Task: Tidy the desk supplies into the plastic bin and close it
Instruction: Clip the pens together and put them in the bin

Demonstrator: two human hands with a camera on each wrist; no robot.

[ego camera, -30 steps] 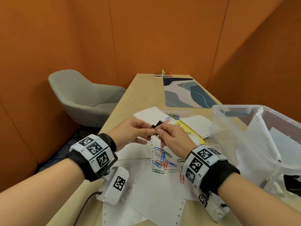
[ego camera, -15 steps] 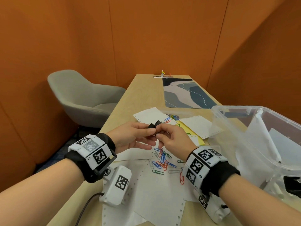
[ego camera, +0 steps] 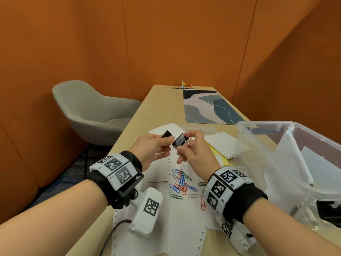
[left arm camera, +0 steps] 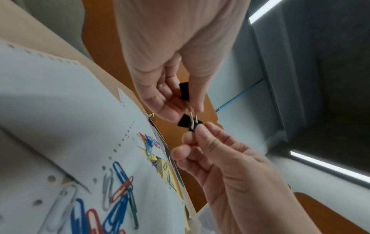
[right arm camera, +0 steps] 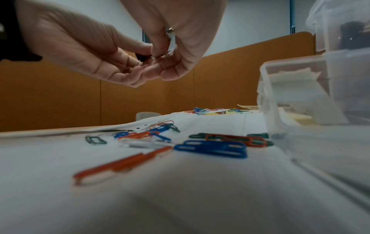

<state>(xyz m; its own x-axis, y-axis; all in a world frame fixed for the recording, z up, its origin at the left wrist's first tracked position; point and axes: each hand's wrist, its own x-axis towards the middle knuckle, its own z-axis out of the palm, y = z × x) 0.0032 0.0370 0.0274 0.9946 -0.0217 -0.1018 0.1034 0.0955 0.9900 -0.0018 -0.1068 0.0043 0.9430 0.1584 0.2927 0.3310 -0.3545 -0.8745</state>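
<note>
My left hand [ego camera: 164, 143] pinches a small black binder clip [ego camera: 167, 134] at chest height over the desk. My right hand [ego camera: 184, 145] pinches a larger black binder clip [ego camera: 179, 141] by its body, silver wire handles sticking out to the right. The two clips nearly touch; in the left wrist view the small clip [left arm camera: 184, 92] sits just above the larger clip [left arm camera: 187, 121]. Several coloured paper clips [ego camera: 181, 183] lie on white perforated paper [ego camera: 177, 218] below my hands. The clear plastic bin [ego camera: 258, 141] stands open at the right, white sheets inside.
A yellow pad [ego camera: 220, 154] and more white sheets [ego camera: 219, 141] lie between my hands and the bin. A patterned desk mat [ego camera: 208, 108] covers the far desk [ego camera: 158, 108]. A grey chair [ego camera: 88, 108] stands to the left. Orange walls close in the space.
The two binder clips were pressed together between my fingertips; now they sit slightly apart, one in each hand, and the larger clip has turned to show its open mouth.
</note>
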